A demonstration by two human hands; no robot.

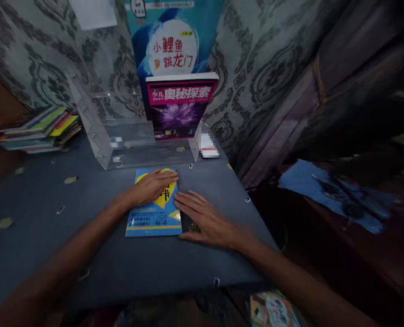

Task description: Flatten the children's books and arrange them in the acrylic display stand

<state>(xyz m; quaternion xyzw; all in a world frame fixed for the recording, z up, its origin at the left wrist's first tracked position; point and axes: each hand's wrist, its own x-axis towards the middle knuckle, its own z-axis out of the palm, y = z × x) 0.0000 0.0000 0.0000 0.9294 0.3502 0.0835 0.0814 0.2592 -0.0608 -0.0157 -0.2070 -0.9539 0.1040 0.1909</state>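
Blue-grey table [106, 268]: I see a clear stand [147, 154] at the back.
Blue book [154, 212]: flat before it, long side running away from the person, top toward the stand.
Left hand [154, 185]: flat on the book, fingers straight, gripping nothing.
Right hand [205, 219]: open, fingertips at the book's right edge.

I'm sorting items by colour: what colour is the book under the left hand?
The book is mostly blue with yellow patches, seen in the head view.
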